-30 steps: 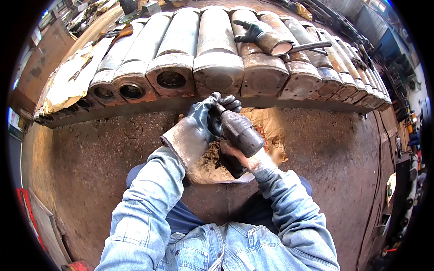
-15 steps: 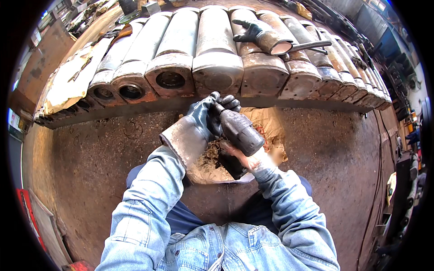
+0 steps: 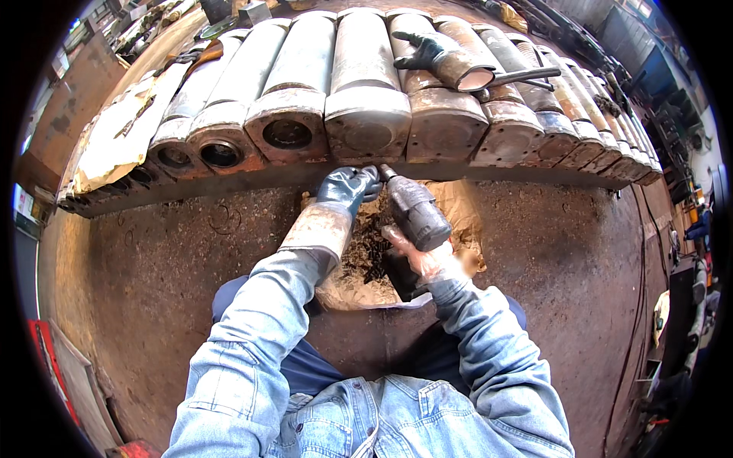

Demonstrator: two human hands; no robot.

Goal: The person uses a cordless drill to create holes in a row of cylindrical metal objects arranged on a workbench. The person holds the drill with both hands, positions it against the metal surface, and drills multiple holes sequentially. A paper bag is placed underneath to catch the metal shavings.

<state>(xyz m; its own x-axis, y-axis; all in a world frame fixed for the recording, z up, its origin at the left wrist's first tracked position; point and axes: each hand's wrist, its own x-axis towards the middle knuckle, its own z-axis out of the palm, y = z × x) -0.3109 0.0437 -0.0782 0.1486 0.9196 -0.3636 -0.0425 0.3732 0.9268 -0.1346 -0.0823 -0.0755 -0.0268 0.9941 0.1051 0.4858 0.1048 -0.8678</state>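
My right hand (image 3: 416, 256) is bare and wraps round the grip of a dark, grimy cordless impact wrench (image 3: 418, 214). The wrench's nose points away from me, up toward the lower edge of the row of metal cylinders (image 3: 370, 65). Close to the left of that nose is my left hand (image 3: 347, 187), in a dark blue work glove with a stained pale cuff. Its fingers are curled together; whatever they hold, if anything, is hidden. Just beyond both hands, the cylinder's square end block (image 3: 366, 130) faces me. The wrench's lower end is dark and partly covered by my wrist.
Brown paper (image 3: 458, 206) lies under my hands, with several dark small parts (image 3: 370, 256) on it. A spare glove (image 3: 450, 61) and a dark bar (image 3: 527, 76) rest on the cylinders. Pale paper (image 3: 126, 145) covers the left ones. A long beam (image 3: 252, 181) runs beneath the row.
My left hand has drawn away from the wrench's nose and shifted slightly left and down. The wrench has swung a little right, its nose now apart from the glove.
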